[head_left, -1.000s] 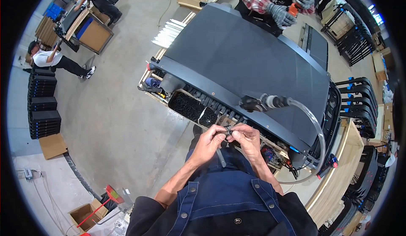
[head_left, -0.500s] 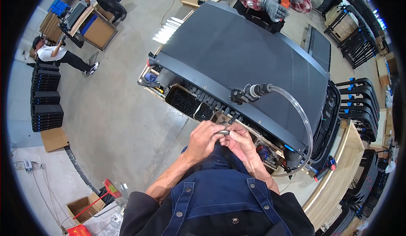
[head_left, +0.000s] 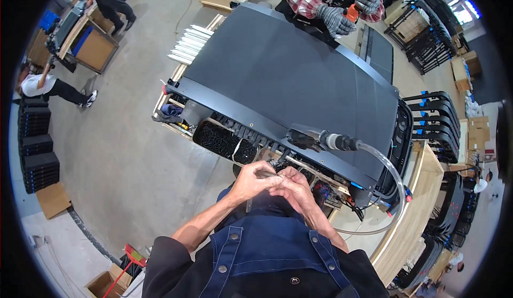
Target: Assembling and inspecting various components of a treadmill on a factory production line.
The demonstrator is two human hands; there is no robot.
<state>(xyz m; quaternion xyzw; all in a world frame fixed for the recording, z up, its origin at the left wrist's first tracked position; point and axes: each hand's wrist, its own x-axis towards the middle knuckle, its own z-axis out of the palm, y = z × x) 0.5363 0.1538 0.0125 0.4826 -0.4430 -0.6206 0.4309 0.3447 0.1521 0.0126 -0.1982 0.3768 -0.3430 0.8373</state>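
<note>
Fingers first: the left hand (head_left: pixel 250 183) has thumb and fingers pinched on a small dark part (head_left: pixel 266 174), mostly covered, exact kind can't tell. The right hand (head_left: pixel 295 190) has its fingers bunched narrow against the left fingertips at the part's end; can't tell if they grip it too. Part sits mid-frame, a bit below centre, above the wearer's blue apron (head_left: pixel 272 244). Just past the hands, left of centre, a black bin (head_left: pixel 206 148) holds a heap of dark screws (head_left: pixel 216 137), with a smaller bin of dark fasteners (head_left: pixel 245 151) beside it. Right of centre, a black tool (head_left: pixel 303 137) with a clear hose (head_left: pixel 396 177) looping down to lower right, on the near edge of a treadmill deck (head_left: pixel 288 73), dark, filling the middle. Long wooden crate (head_left: pixel 411 212) at right; black frames (head_left: pixel 435 119) stacked above it. Lower left: cardboard box (head_left: pixel 101 286), red-handled dustpan (head_left: pixel 134 255). White strips (head_left: pixel 191 44) lie at the deck's upper-left corner. Behind the deck, top of frame, a co-worker in grey gloves (head_left: pixel 336 21) and checked sleeves holds an orange tool (head_left: pixel 352 13). Far left: stacked black parts (head_left: pixel 40 167), a worker in a white top (head_left: pixel 35 84); another in dark clothes (head_left: pixel 109 6) at a bench, upper left.
</note>
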